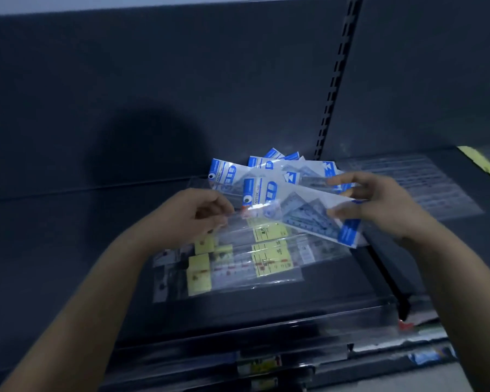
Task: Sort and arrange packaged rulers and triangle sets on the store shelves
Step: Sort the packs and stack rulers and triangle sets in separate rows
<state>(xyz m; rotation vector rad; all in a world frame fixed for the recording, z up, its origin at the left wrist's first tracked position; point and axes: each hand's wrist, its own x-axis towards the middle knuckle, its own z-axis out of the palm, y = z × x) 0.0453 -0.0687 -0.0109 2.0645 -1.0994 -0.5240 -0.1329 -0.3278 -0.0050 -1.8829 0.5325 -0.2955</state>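
- Stands at the back of a dark metal shelf board (68,250) as the landmark: a black slotted upright (334,80).
- Grips, in front of the upright's foot and raised off the board, a blue-and-white plastic triangle-set packet (300,213) with the right hand (379,205). Thumb below and fingers above, curled round the packet's right end.
- Pinches, further left of the upright, a clear film edge (234,219) with the left hand (193,213), fingers curled in and thumb meeting forefinger. Cannot tell through the blur whether that film belongs to the held packet or to one beneath it.
- Fanned out just left of the upright's foot, against the back panel: more blue-and-white triangle-set packets (229,171), overlapping one another and partly hidden behind the held one.
- Flat on the board, nearer than the upright's foot and to its left: clear plastic ruler sleeves with yellow paper labels (269,253), overlapping in a loose layer, under both hands.
- Right of the upright, flat on the neighbouring board: a sheet of clear packets with faint print (408,182), and well beyond them a pale yellow packet (484,162) at the frame edge.
- Below and nearer than the upright, along the board's front: a glossy black price rail (266,360) with a blurred label.
- Left of the upright, on the back panel: a round dark shadow (147,148).
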